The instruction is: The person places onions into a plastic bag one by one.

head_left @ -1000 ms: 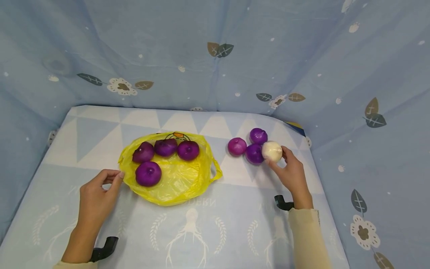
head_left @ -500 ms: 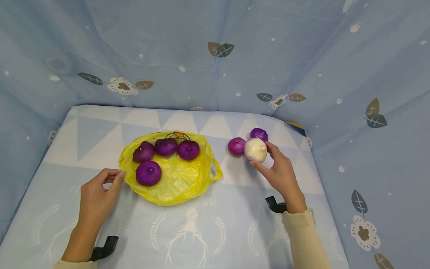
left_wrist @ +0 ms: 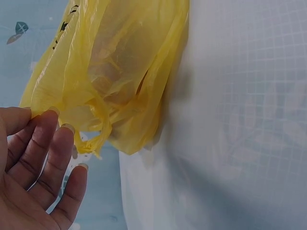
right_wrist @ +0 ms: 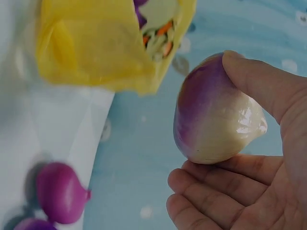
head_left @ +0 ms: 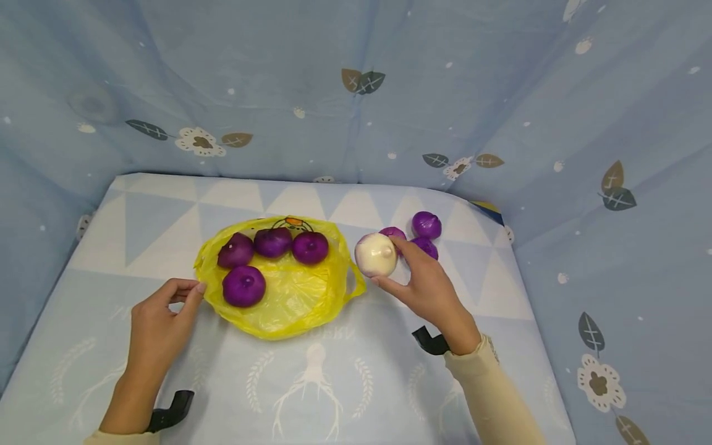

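Observation:
In the head view, my right hand (head_left: 425,281) holds a cream-and-purple onion (head_left: 376,254) between thumb and fingers, at the right side of an open yellow plastic bag (head_left: 300,306). The right wrist view shows this onion (right_wrist: 216,112) with a purple end and a cream end tapering to a nub. At the bag's left rim, my left hand (head_left: 161,321) pinches the thin plastic between thumb and fingertips; the left wrist view shows the pinched yellow bag (left_wrist: 129,62) from the side. Several purple onions (head_left: 245,286) sit inside the bag.
Three loose purple onions stand close together right of the bag: one at the back (head_left: 426,225), one partly behind my hand (head_left: 425,247), one mostly hidden by the held onion (head_left: 394,233). The table (head_left: 311,395) has a patterned cloth; a blue curtain (head_left: 300,49) hangs behind.
My right hand has carried the cream-and-purple onion left, from beside the loose purple onions to the bag's right side. The left hand stays at the bag's left rim.

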A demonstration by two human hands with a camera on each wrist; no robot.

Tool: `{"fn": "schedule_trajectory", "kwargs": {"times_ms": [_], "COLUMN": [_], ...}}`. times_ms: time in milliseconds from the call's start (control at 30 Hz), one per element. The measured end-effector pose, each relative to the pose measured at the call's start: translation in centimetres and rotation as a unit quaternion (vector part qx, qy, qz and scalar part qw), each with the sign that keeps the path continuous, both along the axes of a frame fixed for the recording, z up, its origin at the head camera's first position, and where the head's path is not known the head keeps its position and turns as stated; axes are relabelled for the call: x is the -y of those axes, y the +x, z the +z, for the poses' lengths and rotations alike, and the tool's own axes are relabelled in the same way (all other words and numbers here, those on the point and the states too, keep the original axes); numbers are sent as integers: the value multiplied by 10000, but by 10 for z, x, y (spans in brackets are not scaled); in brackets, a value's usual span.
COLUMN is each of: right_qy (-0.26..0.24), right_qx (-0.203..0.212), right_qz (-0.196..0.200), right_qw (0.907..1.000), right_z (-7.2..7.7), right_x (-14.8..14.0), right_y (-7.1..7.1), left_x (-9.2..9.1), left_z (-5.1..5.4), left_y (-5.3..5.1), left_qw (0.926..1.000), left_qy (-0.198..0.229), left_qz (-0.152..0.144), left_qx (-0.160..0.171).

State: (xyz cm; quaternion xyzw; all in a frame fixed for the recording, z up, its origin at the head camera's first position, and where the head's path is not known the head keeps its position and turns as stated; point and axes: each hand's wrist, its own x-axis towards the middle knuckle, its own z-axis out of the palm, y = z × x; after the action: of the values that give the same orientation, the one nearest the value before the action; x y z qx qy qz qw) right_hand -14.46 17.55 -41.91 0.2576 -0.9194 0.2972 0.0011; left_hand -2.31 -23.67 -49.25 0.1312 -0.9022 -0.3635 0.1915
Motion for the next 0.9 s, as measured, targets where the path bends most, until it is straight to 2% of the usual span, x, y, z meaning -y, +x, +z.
{"fn": "schedule_trajectory", "kwargs": {"times_ms": [167, 400, 533, 900], "right_qy": [280, 584, 615, 748], "right_qx": [-190, 3, 86, 294], "right_qz": [565, 1164, 1368, 1576], "right_qw": [9978, 9915, 9887, 9842], "right_z": [3, 3, -4, -31], "right_x": [28, 64, 81, 116], "right_y": [0, 1, 1, 2], "left_x": [0, 0, 0, 0], "left_z": [0, -1, -1, -2], "left_y": [0, 1, 0, -2], "left_qw": [10000, 9999, 9999, 9999], "left_qy": [38, 29, 15, 39], "left_qz": [-14, -2, -2, 8], "left_qx": [-62, -107, -121, -141]}}
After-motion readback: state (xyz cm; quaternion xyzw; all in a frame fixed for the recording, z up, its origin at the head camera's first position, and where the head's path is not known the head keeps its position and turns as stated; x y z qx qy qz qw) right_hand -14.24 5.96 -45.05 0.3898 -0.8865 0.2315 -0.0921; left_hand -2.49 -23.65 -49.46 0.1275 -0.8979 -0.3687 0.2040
